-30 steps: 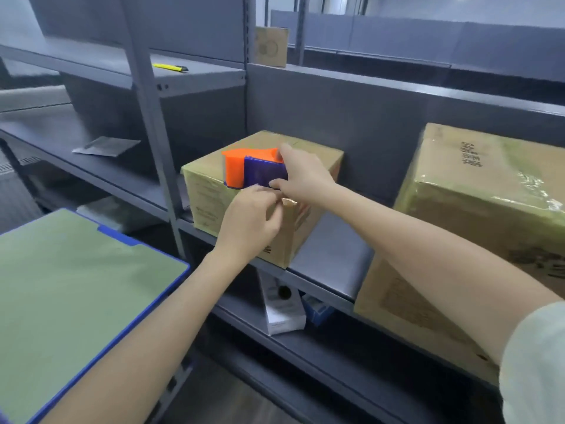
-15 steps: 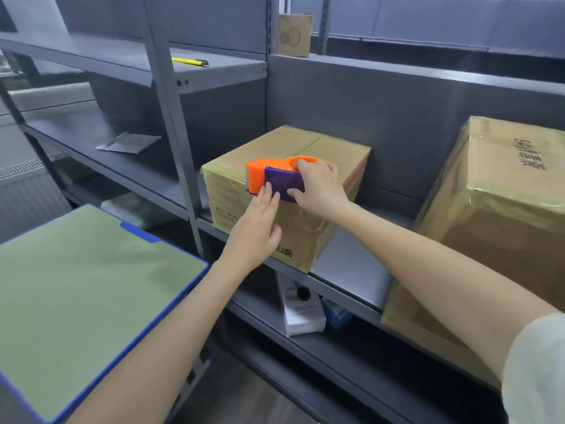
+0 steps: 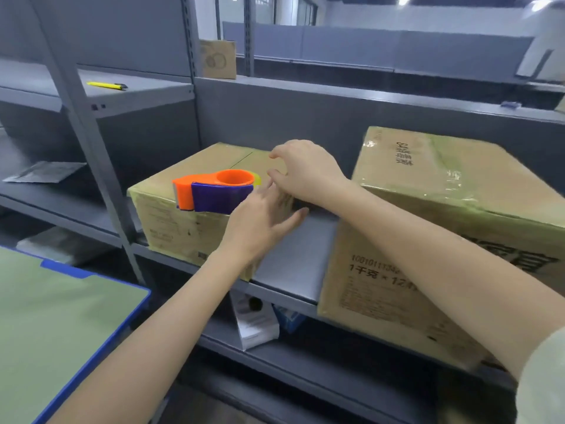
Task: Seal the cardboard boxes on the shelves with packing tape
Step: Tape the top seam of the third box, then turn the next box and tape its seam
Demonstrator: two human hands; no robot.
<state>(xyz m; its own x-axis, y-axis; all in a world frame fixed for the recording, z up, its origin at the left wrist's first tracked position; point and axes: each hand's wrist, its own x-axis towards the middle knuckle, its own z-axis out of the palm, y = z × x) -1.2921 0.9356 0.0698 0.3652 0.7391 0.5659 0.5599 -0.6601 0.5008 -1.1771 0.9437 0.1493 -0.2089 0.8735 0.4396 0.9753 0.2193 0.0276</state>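
Two empty hands sit at one end: the tape dispenser [image 3: 214, 191] lies along the near top edge of the small cardboard box [image 3: 171, 221], long axis left-right, its roll end just left of the right hand [image 3: 305, 172], fingers loosely curled, and the left hand [image 3: 260, 221], fingers straight.

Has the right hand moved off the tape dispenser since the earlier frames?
Yes. Judged against the small box, the right hand has let go of the tape dispenser and shifted right across the box top; the dispenser now lies there unheld.
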